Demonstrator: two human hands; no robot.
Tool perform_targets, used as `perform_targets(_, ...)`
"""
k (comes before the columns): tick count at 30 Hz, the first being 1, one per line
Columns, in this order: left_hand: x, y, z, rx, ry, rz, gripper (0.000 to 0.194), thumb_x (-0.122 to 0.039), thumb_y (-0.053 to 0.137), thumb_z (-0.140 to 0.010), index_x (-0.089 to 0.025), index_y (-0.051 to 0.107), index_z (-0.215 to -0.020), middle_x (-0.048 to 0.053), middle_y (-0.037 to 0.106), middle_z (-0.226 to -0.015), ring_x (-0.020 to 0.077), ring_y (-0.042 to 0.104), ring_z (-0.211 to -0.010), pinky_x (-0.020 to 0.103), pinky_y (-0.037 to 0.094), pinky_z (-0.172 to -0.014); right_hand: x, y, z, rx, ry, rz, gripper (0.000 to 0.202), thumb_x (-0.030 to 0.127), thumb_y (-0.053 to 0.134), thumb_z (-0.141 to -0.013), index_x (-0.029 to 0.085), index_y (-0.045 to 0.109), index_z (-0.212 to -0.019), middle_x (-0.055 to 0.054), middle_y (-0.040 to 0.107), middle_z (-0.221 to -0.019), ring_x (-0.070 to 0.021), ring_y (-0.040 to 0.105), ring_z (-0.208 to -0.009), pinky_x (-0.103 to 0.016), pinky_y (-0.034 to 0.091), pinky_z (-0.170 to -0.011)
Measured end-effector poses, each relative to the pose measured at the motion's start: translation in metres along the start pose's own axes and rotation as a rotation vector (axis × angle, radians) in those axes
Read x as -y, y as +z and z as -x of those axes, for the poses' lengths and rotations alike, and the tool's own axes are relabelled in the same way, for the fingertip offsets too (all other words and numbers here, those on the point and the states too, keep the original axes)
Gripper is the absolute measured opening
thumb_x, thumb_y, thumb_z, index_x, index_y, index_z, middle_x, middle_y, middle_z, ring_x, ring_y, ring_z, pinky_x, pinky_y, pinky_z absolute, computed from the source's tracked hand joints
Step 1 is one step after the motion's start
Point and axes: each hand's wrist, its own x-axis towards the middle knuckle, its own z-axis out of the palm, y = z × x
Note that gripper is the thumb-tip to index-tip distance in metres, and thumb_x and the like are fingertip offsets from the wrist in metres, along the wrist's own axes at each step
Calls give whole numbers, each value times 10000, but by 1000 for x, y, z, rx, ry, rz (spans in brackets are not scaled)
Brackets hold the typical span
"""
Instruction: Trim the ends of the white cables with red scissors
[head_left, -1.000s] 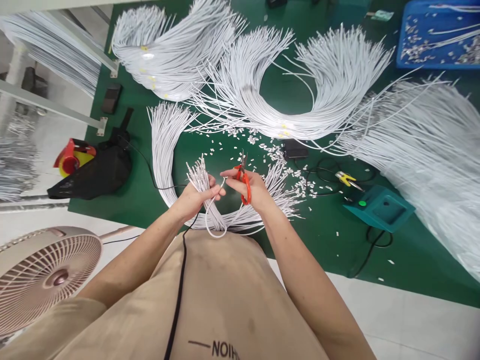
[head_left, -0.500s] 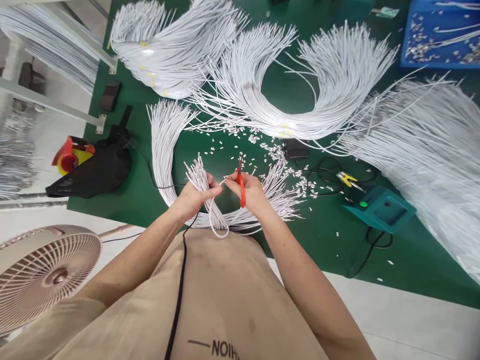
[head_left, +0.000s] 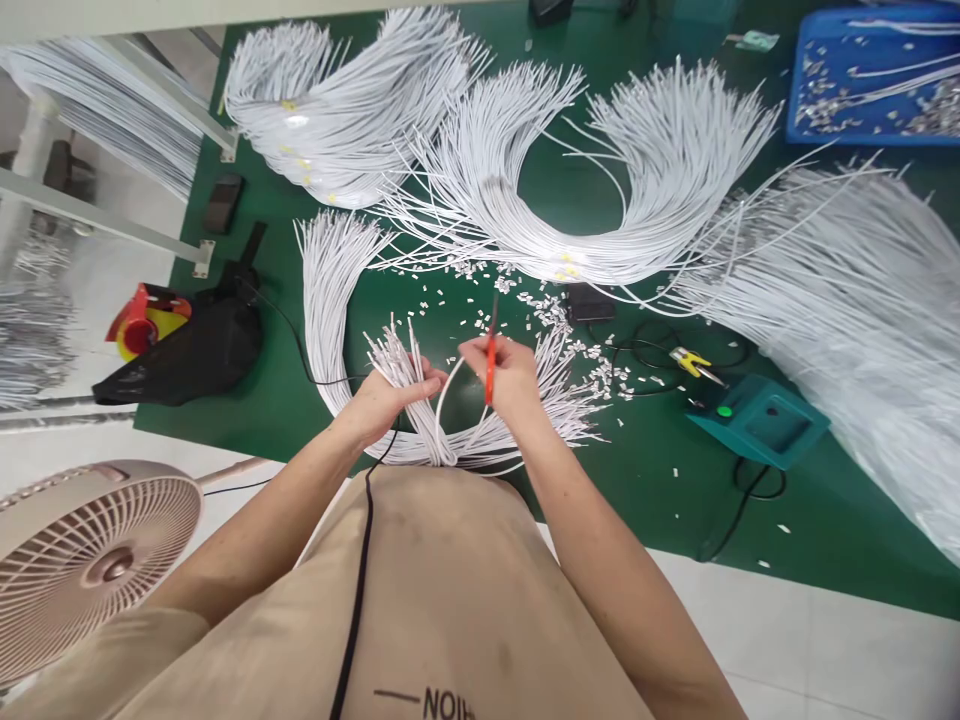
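My left hand (head_left: 386, 398) is closed around a bunch of white cables (head_left: 395, 355), their ends fanning upward above my fingers. To the right of it, my right hand (head_left: 511, 375) pinches the end of a single white cable (head_left: 444, 388), which curves down toward the bunch. Orange-handled scissors (head_left: 490, 368) are also in my right hand, blades pointing away from me. Under both hands a long bundle of white cables (head_left: 324, 310) curves along the table's front edge. Small white pieces (head_left: 540, 310) lie scattered just beyond my hands.
Large white cable bundles (head_left: 585, 250) cover the back of the green table (head_left: 637, 500). At right are a teal device (head_left: 776, 420), yellow-handled cutters (head_left: 694, 362) and a blue tray (head_left: 885, 130). A black bag (head_left: 187, 345) lies left, above a fan (head_left: 112, 560).
My right hand has moved slightly right, away from my left hand, drawing the single cable with it. The cable's low loop has become a rising arc between my hands.
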Motion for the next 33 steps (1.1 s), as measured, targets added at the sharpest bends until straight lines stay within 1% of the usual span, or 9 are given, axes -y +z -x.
perform_targets(3, -1, -1, 1, 15, -35, 27, 317, -251, 755, -586, -140, 602, -839, 63, 667, -849, 166, 610, -741, 324, 454, -742, 14, -22, -3, -347, -136, 357, 223, 327, 484, -778, 155, 617, -830, -78, 611, -868, -202, 540, -837, -329, 392, -767)
perform_targets(5, 0, -1, 1, -6, -41, 32, 312, -256, 752, -592, -140, 611, -845, 48, 657, -824, 170, 614, -743, 331, 470, -740, 24, -25, -2, -408, -254, 480, 214, 299, 460, -803, 152, 610, -838, -94, 598, -910, -215, 528, -890, -353, 376, -808)
perform_targets(8, 4, 0, -1, -24, -27, -4, 326, -262, 749, -592, -139, 616, -863, 15, 634, -711, 164, 609, -681, 327, 482, -695, 31, -9, 0, -174, -370, 377, 201, 301, 462, -815, 175, 618, -820, -56, 612, -864, -173, 551, -803, -301, 410, -737)
perform_targets(11, 6, 1, -2, -17, 39, -45, 348, -264, 754, -578, -137, 618, -872, 9, 629, -679, 166, 604, -654, 328, 479, -690, 26, 13, -2, 31, -346, 254, 165, 317, 532, -765, 189, 635, -771, -24, 632, -832, -146, 565, -733, -260, 422, -663)
perform_targets(15, 6, 4, -2, -51, 96, 32, 321, -285, 751, -583, -152, 595, -830, -1, 622, -709, 162, 606, -689, 311, 473, -702, 15, 25, -6, 85, -190, 186, 199, 369, 572, -715, 185, 641, -677, 2, 619, -668, -130, 543, -624, -244, 407, -593)
perform_targets(21, 0, 10, -4, -61, 106, 175, 278, -254, 754, -592, -158, 537, -737, -15, 591, -683, 130, 588, -684, 237, 426, -611, 5, 20, -5, 198, 2, 17, 304, 444, 509, -749, 178, 652, -713, 18, 584, -565, -117, 526, -570, -228, 394, -563)
perform_targets(23, -2, 9, -5, -62, 93, 165, 285, -245, 757, -588, -154, 560, -773, -18, 578, -678, 119, 571, -667, 233, 415, -602, 3, 14, -2, 179, -9, 113, 315, 452, 482, -770, 190, 657, -762, 11, 603, -612, -122, 536, -593, -235, 393, -577)
perform_targets(28, 1, 5, -7, -76, 121, 88, 403, -259, 741, -610, -167, 627, -986, -21, 559, -697, 92, 511, -613, 235, 397, -596, 2, 1, 7, 124, -148, 683, 263, 430, 514, -752, 201, 643, -764, -40, 633, -809, -174, 565, -715, -263, 370, -610)
perform_targets(33, 6, 5, -8, -134, 131, 28, 338, -272, 748, -599, -155, 656, -902, 0, 595, -748, 89, 500, -605, 245, 400, -611, 7, 4, 11, 176, -164, 909, 308, 446, 440, -791, 200, 624, -774, -55, 634, -806, -194, 577, -718, -272, 352, -599)
